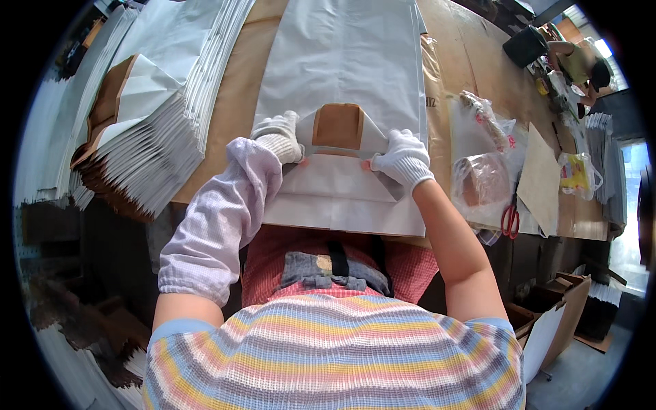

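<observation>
A large white paper bag with a brown lining lies lengthwise in front of me on a stack of similar sheets. Its near end is spread into a folded bottom with slanted flaps, and a brown square of lining shows in the middle. My left hand, in a white knit glove below a pale sleeve cover, is closed on the left edge of this fold. Gloved the same way, my right hand grips the fold's right edge. The fingertips of both hands are partly hidden by the paper.
A thick fanned pile of white bags covers the left side. To the right are crumpled clear plastic bags, red-handled scissors and a pale board. Another person is at the far right, beside a dark bucket.
</observation>
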Motion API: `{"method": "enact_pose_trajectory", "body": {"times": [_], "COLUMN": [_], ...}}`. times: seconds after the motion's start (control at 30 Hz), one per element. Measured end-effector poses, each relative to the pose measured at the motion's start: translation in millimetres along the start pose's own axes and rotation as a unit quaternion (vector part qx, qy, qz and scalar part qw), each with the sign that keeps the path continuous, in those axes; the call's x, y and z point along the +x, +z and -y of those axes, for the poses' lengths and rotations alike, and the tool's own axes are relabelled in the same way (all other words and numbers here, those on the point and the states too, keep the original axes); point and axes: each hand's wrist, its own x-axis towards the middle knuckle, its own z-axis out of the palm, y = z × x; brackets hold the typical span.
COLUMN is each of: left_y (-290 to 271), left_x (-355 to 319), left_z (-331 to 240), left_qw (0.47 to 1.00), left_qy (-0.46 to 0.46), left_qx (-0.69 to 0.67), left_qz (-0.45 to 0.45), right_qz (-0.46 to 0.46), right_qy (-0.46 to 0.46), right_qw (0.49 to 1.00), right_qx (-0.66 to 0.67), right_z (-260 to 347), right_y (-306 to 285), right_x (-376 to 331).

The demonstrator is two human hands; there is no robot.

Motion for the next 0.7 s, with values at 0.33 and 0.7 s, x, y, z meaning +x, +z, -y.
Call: {"method": "enact_pose_trajectory", "body": {"times": [0.33,0.7], "left_y": [89.4,44.6], "left_x": [-29.8,-39.6], "left_z": [45.8,70.0], "left_qw": [0.887,0.992], "left_qy": [0.433,-0.015], "left_qx": [0.045,-0.051], "left_qz": [-0.156,-0.116], "right_qz": [-0.172,-0.304], "right_qy": [-0.364,-0.180], "right_qw": [0.914,0.920], "right_qx": [0.053,0.171], "right_z": [-17.0,-37.0], "right_y": [73.2,56.8], "right_x": [-49.9,-45.9]}}
